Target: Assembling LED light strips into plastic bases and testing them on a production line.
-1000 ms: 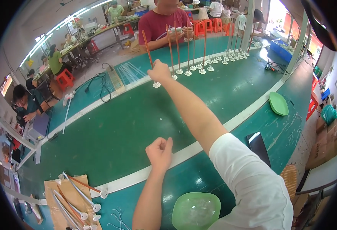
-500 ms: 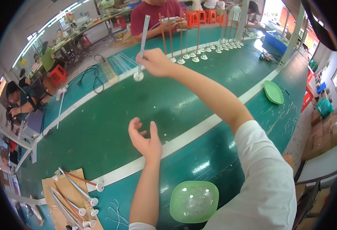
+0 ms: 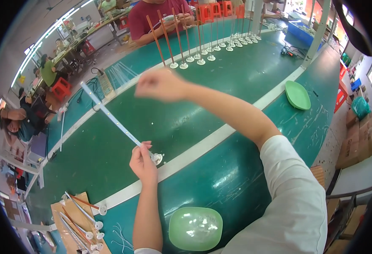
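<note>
My left hand (image 3: 143, 166) pinches the lower end of a slim white LED strip (image 3: 115, 121) dotted with small yellowish chips. The strip slants up to the left, and a round white base (image 3: 156, 158) shows at its bottom end beside my fingers. Farther off and up, my right hand (image 3: 162, 85) hovers above the green table, apart from the strip. Its fingers are smeared by motion. Beyond it stands a row of upright copper-coloured strips (image 3: 178, 34) on round white bases.
Several similar strips lie on cardboard (image 3: 59, 207) at lower left, near thin white wires (image 3: 119, 237). A green tray (image 3: 173, 228) with clear small pieces sits in front of me. Another green tray (image 3: 298, 95) lies right. A person in a red shirt (image 3: 137, 25) works across the table.
The LED strip has passed from my right hand to my left, swinging from upright to a left slant. My right hand has let go and shifted slightly left and down.
</note>
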A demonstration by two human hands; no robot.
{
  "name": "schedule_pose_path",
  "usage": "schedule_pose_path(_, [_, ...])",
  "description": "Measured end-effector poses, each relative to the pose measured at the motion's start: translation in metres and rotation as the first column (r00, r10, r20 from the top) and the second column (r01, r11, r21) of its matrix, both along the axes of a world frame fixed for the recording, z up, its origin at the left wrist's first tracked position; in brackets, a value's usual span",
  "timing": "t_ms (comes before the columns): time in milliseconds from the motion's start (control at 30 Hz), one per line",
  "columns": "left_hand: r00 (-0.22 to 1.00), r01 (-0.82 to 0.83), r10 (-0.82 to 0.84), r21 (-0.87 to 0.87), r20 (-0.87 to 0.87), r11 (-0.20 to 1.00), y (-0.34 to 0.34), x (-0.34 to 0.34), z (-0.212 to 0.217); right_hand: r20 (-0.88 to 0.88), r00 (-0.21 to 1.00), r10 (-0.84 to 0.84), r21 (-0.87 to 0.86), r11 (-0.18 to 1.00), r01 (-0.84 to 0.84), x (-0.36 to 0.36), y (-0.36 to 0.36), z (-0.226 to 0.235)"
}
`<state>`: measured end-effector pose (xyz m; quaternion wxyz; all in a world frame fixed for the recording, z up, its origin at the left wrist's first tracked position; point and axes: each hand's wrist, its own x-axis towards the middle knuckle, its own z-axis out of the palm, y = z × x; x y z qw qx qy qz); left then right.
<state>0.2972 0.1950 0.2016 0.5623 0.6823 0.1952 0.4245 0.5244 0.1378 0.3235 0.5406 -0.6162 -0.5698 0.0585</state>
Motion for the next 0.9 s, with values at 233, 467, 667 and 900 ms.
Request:
schedule_pose_path(233, [0.995, -0.067, 0.068, 0.017, -0.078, 0.998, -0.005, 0.0, 0.002, -0.052, 0.55, -0.833, 0.143, 0.539, 0.83, 0.151, 0.013, -0.022])
schedule_pose_path(467, [0.991, -0.123, 0.127, 0.075, -0.041, 0.99, -0.007, 0.002, 0.002, -0.074, 0.565, -0.821, -0.026, 0.568, 0.822, 0.164, 0.064, -0.009])
schedule_pose_path(667, [0.994, -0.098, 0.099, 0.023, -0.055, 0.995, -0.013, 0.001, 0.002, -0.167, 0.46, -0.872, -0.193, 0.487, 0.852, 0.169, 0.094, 0.009])
schedule_pose_path(900, [0.994, -0.077, 0.08, 0.039, -0.077, 0.996, -0.01, 0.003, 0.003, -0.025, 0.552, -0.833, -0.003, 0.553, 0.833, 0.206, 0.117, -0.011])
